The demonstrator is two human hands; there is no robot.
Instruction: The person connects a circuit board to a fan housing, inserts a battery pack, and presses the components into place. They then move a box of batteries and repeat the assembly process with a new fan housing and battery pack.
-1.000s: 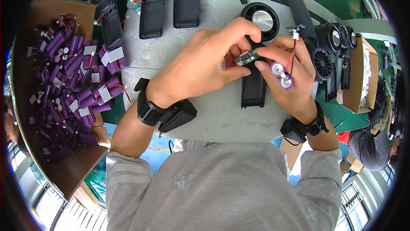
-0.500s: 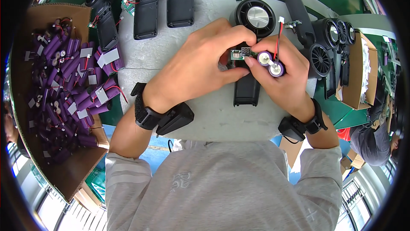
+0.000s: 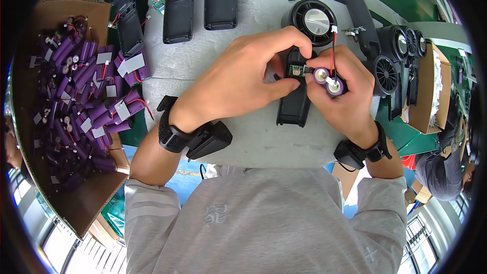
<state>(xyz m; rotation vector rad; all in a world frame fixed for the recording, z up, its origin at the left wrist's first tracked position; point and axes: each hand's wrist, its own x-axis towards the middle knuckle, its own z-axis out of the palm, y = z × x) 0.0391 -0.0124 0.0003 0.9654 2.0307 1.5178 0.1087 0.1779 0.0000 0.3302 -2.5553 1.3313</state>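
My right hand (image 3: 350, 94) grips a purple two-cell battery pack (image 3: 334, 86), its end caps facing up and a red-and-black lead rising to a white plug. At its fingertips is a small green circuit board (image 3: 297, 70), over the handle (image 3: 293, 109) of a black handheld fan. The fan's round head (image 3: 315, 22) lies just beyond. My left hand (image 3: 238, 74) arches over the handle from the left, thumb and index finger apart on either side of the board. Nothing shows held between them; its other fingers are partly hidden.
A cardboard box (image 3: 76, 9) at the left holds many purple battery packs. Open black fan housings (image 3: 178, 18) with dangling boards line the back of the white foam mat (image 3: 243, 144). More fan bodies (image 3: 384, 74) and another cardboard box (image 3: 421, 101) stand to the right.
My left thumb and index finger have come away from the circuit board. The board now sits lower against the handle, and the battery pack stays in my right hand. The whole view has shifted slightly.
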